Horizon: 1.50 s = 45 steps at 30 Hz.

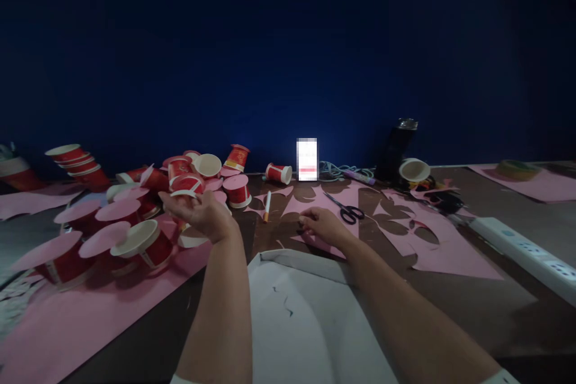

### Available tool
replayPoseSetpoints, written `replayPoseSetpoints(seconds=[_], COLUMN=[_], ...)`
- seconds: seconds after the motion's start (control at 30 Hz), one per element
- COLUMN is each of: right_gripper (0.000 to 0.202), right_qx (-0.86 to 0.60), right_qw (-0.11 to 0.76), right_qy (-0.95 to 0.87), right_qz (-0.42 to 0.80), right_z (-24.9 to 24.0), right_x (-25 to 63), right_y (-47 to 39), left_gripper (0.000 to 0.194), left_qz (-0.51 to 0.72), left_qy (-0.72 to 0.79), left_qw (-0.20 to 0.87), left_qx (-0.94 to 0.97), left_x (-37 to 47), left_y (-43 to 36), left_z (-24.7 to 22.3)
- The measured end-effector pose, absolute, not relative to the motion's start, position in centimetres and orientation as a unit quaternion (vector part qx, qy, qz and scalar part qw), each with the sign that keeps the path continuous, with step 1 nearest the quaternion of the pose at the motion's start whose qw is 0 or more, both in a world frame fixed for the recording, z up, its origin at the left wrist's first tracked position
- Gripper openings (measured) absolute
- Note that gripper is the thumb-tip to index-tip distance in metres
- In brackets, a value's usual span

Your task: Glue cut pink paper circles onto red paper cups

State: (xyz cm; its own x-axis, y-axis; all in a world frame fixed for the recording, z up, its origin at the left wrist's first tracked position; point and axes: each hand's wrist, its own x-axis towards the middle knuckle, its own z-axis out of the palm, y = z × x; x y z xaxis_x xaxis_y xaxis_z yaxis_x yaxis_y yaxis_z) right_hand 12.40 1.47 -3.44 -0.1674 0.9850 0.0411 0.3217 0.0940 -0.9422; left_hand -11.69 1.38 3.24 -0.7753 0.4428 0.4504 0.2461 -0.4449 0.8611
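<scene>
My left hand (202, 216) is turned palm up at the pile of red paper cups, its fingers under the white rim of one red paper cup (188, 182). It appears to hold that cup, whose far side is hidden. More cups lie around it, several with pink paper discs (104, 239) on their ends. My right hand (323, 225) rests low over cut pink paper (328, 246), fingers curled together. Whatever is in them, if anything, is too small to make out. Black-handled scissors (351, 213) lie just beyond it, and an orange-and-white pen (267, 207) lies to its left.
A bright phone screen (307, 159) stands against the dark blue wall (288, 60). Cables, a dark bottle (392, 150), a tipped cup (414, 170) and tape (517, 169) are at the back right. A white power strip (526, 255) lies right. Pink scraps (443, 252) cover the table.
</scene>
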Motion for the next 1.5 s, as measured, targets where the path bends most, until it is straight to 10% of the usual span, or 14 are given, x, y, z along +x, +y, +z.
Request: replayPoseSetpoints(seconds=[1.23,1.5], right_gripper=[0.021,0.019], right_qx=[-0.535,-0.562], right_qw=[0.332,0.343], right_qy=[-0.684,-0.68], right_qz=[0.369,0.323], right_z=[-3.6,-2.5], right_x=[12.4,11.8], right_y=[1.5,1.1], left_gripper=[0.078,0.044], left_qz=[0.589,0.462], left_qy=[0.724,0.486], left_qw=[-0.029,-0.078], left_qx=[0.358,0.738], left_x=[-10.2,-2.6], left_y=[1.4,0.0], left_z=[3.2,1.2])
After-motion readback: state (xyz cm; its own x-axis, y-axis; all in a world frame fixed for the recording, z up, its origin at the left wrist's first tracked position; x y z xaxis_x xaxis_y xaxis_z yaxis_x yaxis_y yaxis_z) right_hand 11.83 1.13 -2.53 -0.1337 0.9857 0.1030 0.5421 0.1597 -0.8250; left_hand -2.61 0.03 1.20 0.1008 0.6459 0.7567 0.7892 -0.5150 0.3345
